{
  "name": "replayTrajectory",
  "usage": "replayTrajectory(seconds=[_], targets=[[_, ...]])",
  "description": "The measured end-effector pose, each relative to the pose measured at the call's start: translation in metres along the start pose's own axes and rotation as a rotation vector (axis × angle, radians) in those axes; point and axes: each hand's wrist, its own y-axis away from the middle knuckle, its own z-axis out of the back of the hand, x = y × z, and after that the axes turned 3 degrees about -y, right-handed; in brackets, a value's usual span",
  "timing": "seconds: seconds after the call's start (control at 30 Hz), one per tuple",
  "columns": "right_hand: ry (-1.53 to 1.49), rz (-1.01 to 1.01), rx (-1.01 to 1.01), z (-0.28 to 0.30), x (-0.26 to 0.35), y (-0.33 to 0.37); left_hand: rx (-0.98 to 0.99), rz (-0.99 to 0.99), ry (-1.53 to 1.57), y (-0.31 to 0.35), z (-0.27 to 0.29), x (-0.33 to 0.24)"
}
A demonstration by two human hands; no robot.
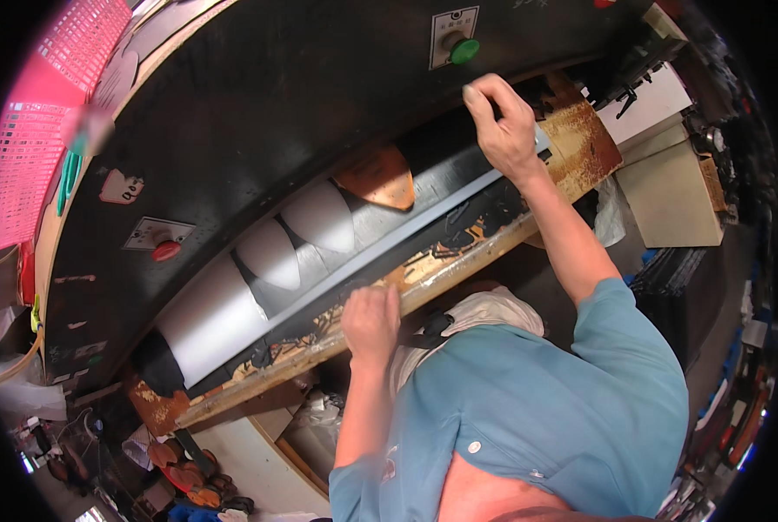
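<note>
A pink, perforated plastic basket (28, 174) stands at far left, well beyond the left hand (371, 324); its contents are hard to make out. Nearer, up and left of that hand, a red button (165, 251) sits on a long, dark machine panel (258, 113) with a scuffed, curving face. Below the panel runs an open gap, and in it a smooth, whitish sheet (215, 322) lies left of the left hand. Two pale, tapered pieces with rounded tips, a left one (267, 252) and a right one (319, 217), follow above the hand, dark surface showing between them.

The left hand is curled at the front edge of a worn wooden bench (432, 278); whether it holds anything cannot be told. Up from it lies an orange-brown pointed piece (380, 178). A straight grey strip (406, 222) slants between the hand and these pieces, rising toward the right hand (504, 130).

A green button (464, 51) is just above and left of the right hand, with a small space between. That hand is loosely bent, thumb narrowly apart from the fingers, nothing visible in it. Farther right stands a tan, flat-sided box (671, 196).
</note>
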Motion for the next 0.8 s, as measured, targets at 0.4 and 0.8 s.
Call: replayTrajectory(seconds=[0.4, 0.8], targets=[[0.258, 0.125, 0.2, 0.043, 0.014, 0.15, -0.063, 0.128, -0.054, 0.003, -0.002, -0.003], [0.29, -0.085, 0.254, 0.037, 0.009, 0.17, -0.051, 0.19, -0.115, 0.009, -0.004, -0.004]])
